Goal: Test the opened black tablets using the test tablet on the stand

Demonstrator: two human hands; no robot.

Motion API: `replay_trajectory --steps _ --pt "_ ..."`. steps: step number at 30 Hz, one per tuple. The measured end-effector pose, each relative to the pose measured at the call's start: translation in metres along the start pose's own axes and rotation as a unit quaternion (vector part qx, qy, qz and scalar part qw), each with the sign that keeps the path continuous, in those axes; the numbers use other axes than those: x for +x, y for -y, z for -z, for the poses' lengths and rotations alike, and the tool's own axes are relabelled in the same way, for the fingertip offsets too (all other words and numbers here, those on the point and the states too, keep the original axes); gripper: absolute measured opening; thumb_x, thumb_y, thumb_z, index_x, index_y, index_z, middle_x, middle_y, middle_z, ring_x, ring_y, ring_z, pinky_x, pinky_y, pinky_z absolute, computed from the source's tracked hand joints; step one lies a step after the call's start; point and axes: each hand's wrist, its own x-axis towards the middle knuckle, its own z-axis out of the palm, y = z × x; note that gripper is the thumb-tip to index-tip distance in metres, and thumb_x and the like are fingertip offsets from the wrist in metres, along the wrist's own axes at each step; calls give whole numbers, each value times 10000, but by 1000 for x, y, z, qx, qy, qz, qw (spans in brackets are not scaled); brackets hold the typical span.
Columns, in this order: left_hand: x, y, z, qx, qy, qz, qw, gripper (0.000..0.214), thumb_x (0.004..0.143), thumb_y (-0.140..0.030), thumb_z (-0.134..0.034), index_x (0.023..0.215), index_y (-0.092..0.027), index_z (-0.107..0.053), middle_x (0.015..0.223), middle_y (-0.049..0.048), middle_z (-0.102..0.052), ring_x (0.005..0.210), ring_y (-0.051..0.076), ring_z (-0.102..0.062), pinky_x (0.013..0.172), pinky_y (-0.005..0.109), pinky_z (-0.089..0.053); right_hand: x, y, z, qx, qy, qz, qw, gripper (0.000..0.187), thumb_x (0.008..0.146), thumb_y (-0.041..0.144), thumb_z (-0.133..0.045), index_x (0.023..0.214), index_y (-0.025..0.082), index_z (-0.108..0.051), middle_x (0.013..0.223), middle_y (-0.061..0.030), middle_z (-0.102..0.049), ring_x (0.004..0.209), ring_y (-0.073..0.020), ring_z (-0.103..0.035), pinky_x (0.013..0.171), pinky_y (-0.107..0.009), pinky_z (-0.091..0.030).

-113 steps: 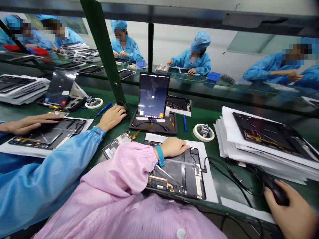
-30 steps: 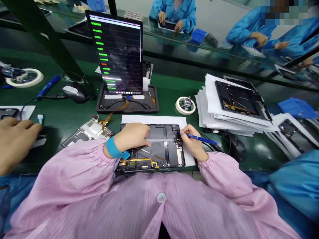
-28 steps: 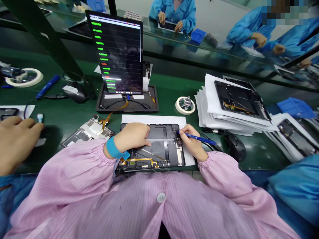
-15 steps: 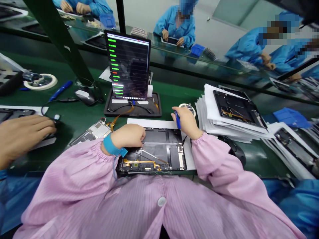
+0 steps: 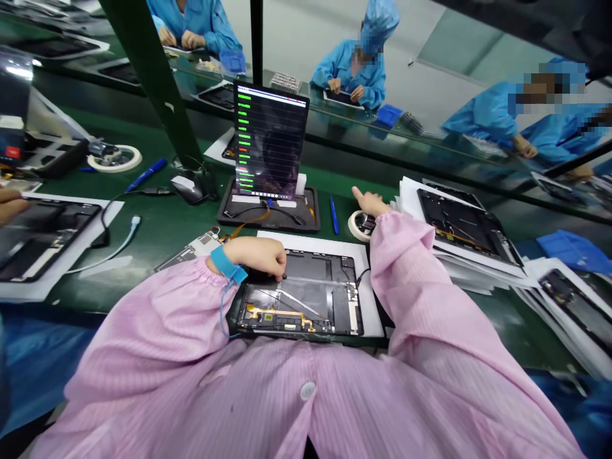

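Left hand (image 5: 258, 252): curled, fingertips down on the tablet panel (image 5: 318, 271); cannot tell whether they pinch anything small. Blue wrist strap (image 5: 227, 265) on that wrist. Right hand (image 5: 369, 204): empty, index finger extended, just beside the tape ring (image 5: 357, 226) and near the paper stack (image 5: 407, 199).

Panel lies flat on a white sheet (image 5: 310, 241), at the near edge of the green desk (image 5: 157, 268), with a gold flex cable (image 5: 277, 313) along its lower part. Blue pen (image 5: 333, 215) lies on the desk between the black tray (image 5: 268, 224) and tape ring. Upright in the tray, a test tablet (image 5: 270, 140) shows green bars and one red. Circuit board (image 5: 196, 245) lies just left of the sheet. A co-worker's hand (image 5: 9, 204) is at far left, beside another panel (image 5: 48, 239).
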Motion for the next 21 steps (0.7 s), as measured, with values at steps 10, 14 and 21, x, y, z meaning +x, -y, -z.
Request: replay_trajectory --steps 10,14,21 --pt "8 22 2 -44 -19 -70 996 215 727 -360 -629 709 -189 -758 665 1 -712 599 110 -567 546 200 -350 -132 85 16 77 132 217 964 323 900 494 -537 874 178 -598 868 -75 -640 822 -219 -577 746 -324 -406" --pt "8 19 6 -100 -191 -73 974 285 772 -402 -591 657 -174 -717 602 0 -663 540 106 -529 523 213 -340 -146 86 -9 111 151 215 958 249 841 408 -649 885 181 -555 871 -60 -606 840 -214 -535 740 -317 -387" --pt "5 10 14 -341 -522 -60 780 633 901 -506 -356 363 -188 -460 555 74 -640 567 151 -600 558 261 -425 -147 82 -12 202 145 212 945 206 944 364 -470 809 212 -439 754 -19 -529 699 -179 -484 660 -305 -358"
